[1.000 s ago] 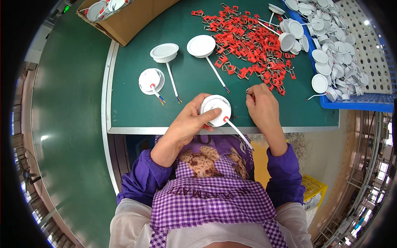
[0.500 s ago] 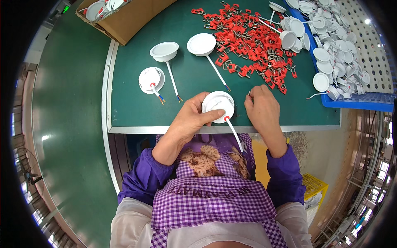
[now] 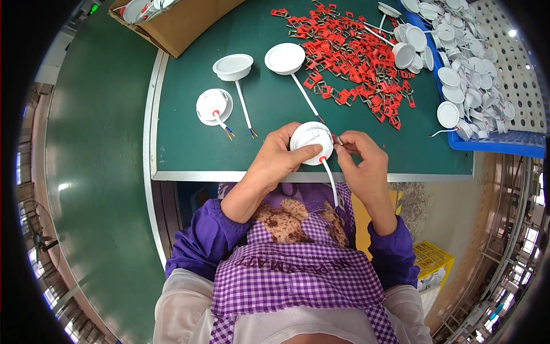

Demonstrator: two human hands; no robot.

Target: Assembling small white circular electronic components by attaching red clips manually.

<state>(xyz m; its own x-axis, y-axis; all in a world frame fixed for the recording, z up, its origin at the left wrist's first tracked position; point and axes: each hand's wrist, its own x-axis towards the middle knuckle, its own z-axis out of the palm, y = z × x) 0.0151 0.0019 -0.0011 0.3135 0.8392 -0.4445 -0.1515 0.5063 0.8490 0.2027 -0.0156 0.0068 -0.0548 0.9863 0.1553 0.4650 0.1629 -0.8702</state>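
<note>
My left hand (image 3: 274,159) grips a round white downlight (image 3: 307,137) over the front edge of the table, thumb across its back. A white cable (image 3: 331,180) leaves a red grommet on the light and hangs toward the apron. At the light's right rim, my right hand (image 3: 365,165) pinches a small spring clip (image 3: 339,140) of metal and red plastic; fingers cover part of it. Whether the clip touches the rim I cannot tell. Beyond my hands stand two face-up downlights (image 3: 233,64) (image 3: 285,58), with another downlight (image 3: 214,106) lying back up at the left.
A heap of red spring clips (image 3: 355,63) covers the table's far right. Beside it, a blue crate (image 3: 498,144) holds many white downlights, with more downlights (image 3: 404,54) at its left edge. A cardboard box (image 3: 177,28) stands far left. The table's metal edge (image 3: 240,176) runs below my hands.
My right hand has come left to the light's rim, and the clip in its fingers now shows. The left hand has shifted the downlight slightly right. The whole view has moved a little.
</note>
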